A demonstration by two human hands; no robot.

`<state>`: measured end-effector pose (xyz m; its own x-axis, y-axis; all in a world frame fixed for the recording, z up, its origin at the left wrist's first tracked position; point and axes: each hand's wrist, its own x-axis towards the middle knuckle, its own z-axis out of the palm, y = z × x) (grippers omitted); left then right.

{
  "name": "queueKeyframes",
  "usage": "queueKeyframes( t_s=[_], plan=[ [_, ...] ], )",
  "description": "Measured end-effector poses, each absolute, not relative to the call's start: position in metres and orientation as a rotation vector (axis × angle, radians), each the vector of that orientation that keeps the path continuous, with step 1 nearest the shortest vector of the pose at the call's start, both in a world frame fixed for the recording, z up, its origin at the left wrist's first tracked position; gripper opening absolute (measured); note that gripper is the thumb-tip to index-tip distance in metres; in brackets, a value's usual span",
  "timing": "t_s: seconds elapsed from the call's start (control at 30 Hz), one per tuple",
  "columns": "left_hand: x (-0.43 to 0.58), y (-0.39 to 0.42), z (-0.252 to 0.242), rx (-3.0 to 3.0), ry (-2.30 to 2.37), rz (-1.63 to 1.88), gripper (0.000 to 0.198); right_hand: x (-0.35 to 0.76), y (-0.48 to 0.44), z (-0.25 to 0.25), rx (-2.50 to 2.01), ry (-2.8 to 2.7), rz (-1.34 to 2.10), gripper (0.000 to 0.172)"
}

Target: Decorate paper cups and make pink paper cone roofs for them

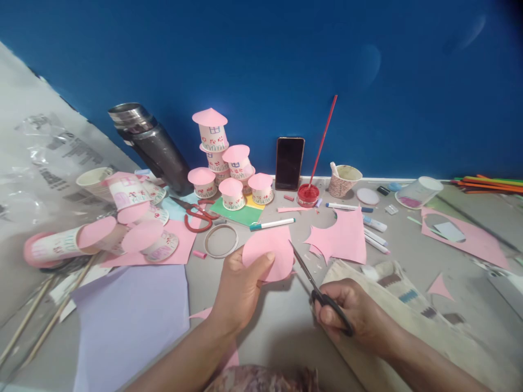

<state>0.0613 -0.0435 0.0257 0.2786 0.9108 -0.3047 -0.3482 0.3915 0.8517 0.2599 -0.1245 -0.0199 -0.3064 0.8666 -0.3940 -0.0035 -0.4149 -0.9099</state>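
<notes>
Between the thumb and fingers of my left hand (241, 288) is a rounded piece of pink paper (275, 264), held above the table. My right hand (347, 305) grips a pair of black-handled scissors (307, 272), fingers wrapped round the handles. The blades point up and left, with the tip at the paper's upper right edge. Just beyond the paper lie a green-tipped marker (272, 224) and a roll of tape (221, 240). A pink sheet with curved cut-outs (347, 237) rests to the right of the scissors.
Small paper-cup towers (213, 136) with pink cone roofs stand near the blue wall. A dark flask (153, 147), a phone (290, 163) and a red pot (308, 196) are close by. Red-handled scissors (198, 218) lie left, beyond a purple sheet (134, 326). A cloth (368, 321) lies right.
</notes>
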Motion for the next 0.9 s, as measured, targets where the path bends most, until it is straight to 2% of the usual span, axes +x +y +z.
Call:
queueKeyframes(
  t_s=[0.4,0.9],
  plan=[
    [0.0537,-0.0415,0.0173,0.853,1.053,0.986,0.029,0.2589,-0.1243,-0.0191,-1.332,-1.122,1.806,0.074],
    [0.0539,-0.0444,0.015,0.924,0.993,0.914,0.025,0.2589,-0.1234,-0.0187,-1.338,-1.127,1.815,0.076]
  ],
)
